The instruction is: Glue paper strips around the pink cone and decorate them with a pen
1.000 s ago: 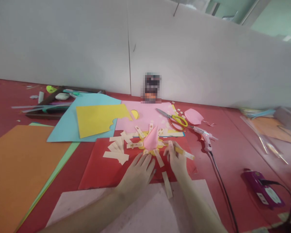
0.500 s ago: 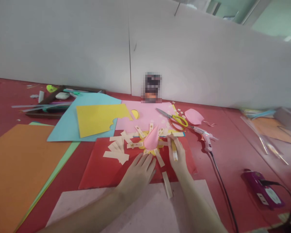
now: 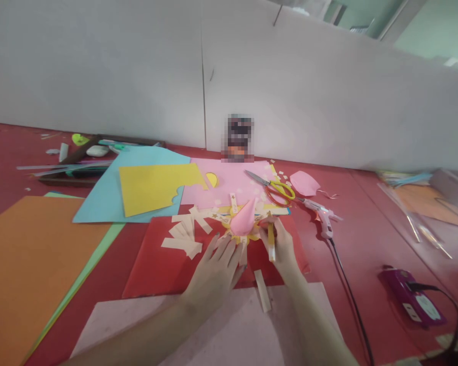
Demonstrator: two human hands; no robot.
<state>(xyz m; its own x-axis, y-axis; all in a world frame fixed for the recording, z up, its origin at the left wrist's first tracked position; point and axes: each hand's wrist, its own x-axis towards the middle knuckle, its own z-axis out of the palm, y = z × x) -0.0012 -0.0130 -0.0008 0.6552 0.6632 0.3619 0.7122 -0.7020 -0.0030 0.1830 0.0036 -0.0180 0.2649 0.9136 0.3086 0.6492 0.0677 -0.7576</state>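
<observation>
On a red sheet [image 3: 148, 274] lies a paper piece with a pink cone [image 3: 242, 221] in its middle. A scalloped yellow base [image 3: 255, 234] shows beneath the cone, with cream paper strips [image 3: 233, 202] sticking outward, some bearing stars and marks. My left hand [image 3: 217, 259] rests flat with fingers spread at the near-left side of this piece, covering part of its strips. Between the fingers of my right hand [image 3: 283, 246] is a yellow-and-white pen [image 3: 271, 239], held at the piece's right side. The strip near its tip is partly hidden.
Loose cream strips [image 3: 181, 231] lie left of the piece, and another strip [image 3: 262, 291] lies nearer. Beyond are scissors [image 3: 277, 187], yellow card [image 3: 156, 188] and blue card [image 3: 99, 198]. At right sit a corded glue gun [image 3: 322, 213] and a purple power box [image 3: 414, 297].
The paper piece has turned on the red sheet, so its strips and the cone's tip point differently. My left hand's fingers have spread; my right hand still holds the pen.
</observation>
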